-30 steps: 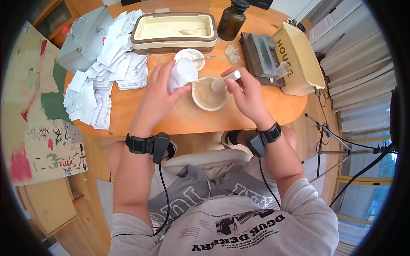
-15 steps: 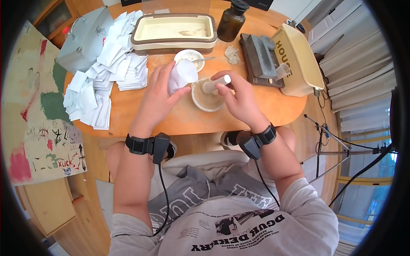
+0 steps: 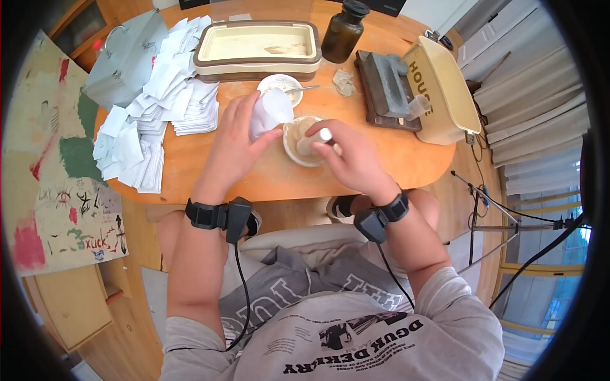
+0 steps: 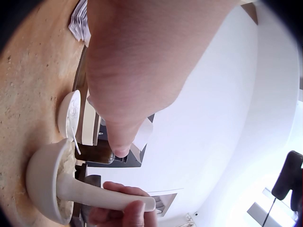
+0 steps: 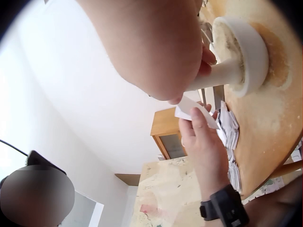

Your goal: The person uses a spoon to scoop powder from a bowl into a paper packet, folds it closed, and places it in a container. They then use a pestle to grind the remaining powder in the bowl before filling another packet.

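My right hand (image 3: 352,155) grips a white pestle (image 4: 99,195) by its handle. The pestle leans in a white mortar (image 4: 41,182), its lower end in beige powder (image 5: 229,45). My left hand (image 3: 234,140) holds a curved piece of white paper (image 3: 274,109) between thumb and fingers, just left of the mortar and raised above the table. From the right wrist view the paper (image 5: 187,108) shows as a bent sheet, with the left hand's thumb laid along it. Behind the mortar sits a small white bowl (image 3: 267,82) with pale contents and a spoon (image 3: 304,87).
Stacks of white paper packets (image 3: 149,120) lie at the left beside a metal case (image 3: 124,60). A cream tray (image 3: 254,41), brown jar (image 3: 342,35) and crumpled plastic (image 3: 344,82) are at the back. On the right stand a dark stone block (image 3: 387,82) and cream bin (image 3: 448,101).
The right hand has swung the pestle's top left and towards the body, its lower end moving left inside the mortar. The left hand and its paper have stayed nearly still.
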`<action>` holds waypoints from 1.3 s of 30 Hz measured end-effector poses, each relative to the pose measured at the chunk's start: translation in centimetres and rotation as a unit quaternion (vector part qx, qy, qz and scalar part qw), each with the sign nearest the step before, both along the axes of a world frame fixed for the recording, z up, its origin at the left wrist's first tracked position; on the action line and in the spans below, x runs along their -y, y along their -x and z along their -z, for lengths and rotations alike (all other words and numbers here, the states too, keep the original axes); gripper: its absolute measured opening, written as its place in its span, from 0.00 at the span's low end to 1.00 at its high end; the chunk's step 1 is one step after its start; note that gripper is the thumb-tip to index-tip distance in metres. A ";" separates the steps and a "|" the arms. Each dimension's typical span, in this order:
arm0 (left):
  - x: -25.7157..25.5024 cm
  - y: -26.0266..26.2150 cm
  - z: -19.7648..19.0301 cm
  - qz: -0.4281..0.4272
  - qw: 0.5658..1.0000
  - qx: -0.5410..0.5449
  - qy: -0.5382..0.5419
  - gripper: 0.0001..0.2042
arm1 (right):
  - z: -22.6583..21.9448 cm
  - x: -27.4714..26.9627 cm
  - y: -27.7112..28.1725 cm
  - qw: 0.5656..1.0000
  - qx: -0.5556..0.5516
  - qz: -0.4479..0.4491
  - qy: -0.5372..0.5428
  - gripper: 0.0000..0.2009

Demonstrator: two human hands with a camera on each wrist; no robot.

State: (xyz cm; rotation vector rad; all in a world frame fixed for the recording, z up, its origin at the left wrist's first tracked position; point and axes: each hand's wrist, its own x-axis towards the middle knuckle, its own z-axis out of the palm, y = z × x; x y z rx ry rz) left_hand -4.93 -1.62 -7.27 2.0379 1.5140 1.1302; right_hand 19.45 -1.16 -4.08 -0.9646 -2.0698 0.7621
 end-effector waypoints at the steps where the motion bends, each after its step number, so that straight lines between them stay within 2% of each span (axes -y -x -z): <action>1: -0.2 -0.1 0.1 -0.002 1.000 -0.010 -0.014 0.33 | 0.1 -0.1 0.1 1.000 0.011 -0.004 0.001 0.09; 3: -0.2 -0.2 0.0 0.003 1.000 -0.003 -0.020 0.33 | 0.2 -0.2 0.7 1.000 0.020 -0.010 0.001 0.09; 5: -0.1 -0.1 0.1 0.005 1.000 0.005 -0.024 0.34 | 0.2 -0.1 1.2 0.999 -0.024 0.024 0.016 0.09; 9: -0.2 -0.2 0.1 0.006 0.999 -0.002 -0.037 0.34 | 0.9 -1.1 1.4 0.999 -0.008 0.028 0.023 0.09; 11: 0.0 -0.1 0.1 0.006 1.000 0.001 -0.031 0.34 | 1.3 -1.3 1.3 0.996 -0.053 0.050 0.048 0.09; 18: 0.0 -0.1 -0.2 0.006 1.000 0.005 -0.024 0.34 | 1.3 -2.1 1.2 0.996 -0.054 0.052 0.044 0.09; 21: 0.0 -0.1 0.0 0.009 0.999 0.004 -0.030 0.34 | 1.6 -2.5 1.7 0.997 -0.054 0.049 0.011 0.09; 24: -0.1 -0.1 0.0 0.009 0.999 -0.003 -0.034 0.34 | 1.8 -2.5 1.9 0.999 -0.050 0.007 -0.014 0.09; 26: 0.0 0.1 0.1 0.006 0.999 -0.007 -0.034 0.34 | 1.4 -2.3 1.6 0.999 -0.017 0.018 0.039 0.09; 30: 0.2 0.1 -0.2 0.008 1.000 0.003 -0.027 0.34 | 1.0 -2.5 1.3 0.998 -0.018 0.047 0.041 0.09; 33: 0.1 0.0 -0.1 0.008 1.000 0.000 -0.027 0.34 | 1.1 -2.7 1.0 0.998 -0.021 0.057 -0.003 0.08; 36: 0.3 0.2 -0.4 0.004 1.000 0.001 -0.015 0.34 | 1.0 -2.8 0.6 0.998 0.004 0.051 0.029 0.08; 39: 0.3 0.1 -0.3 0.004 1.000 0.004 -0.004 0.33 | 0.8 -3.0 0.2 0.996 -0.025 0.075 0.043 0.07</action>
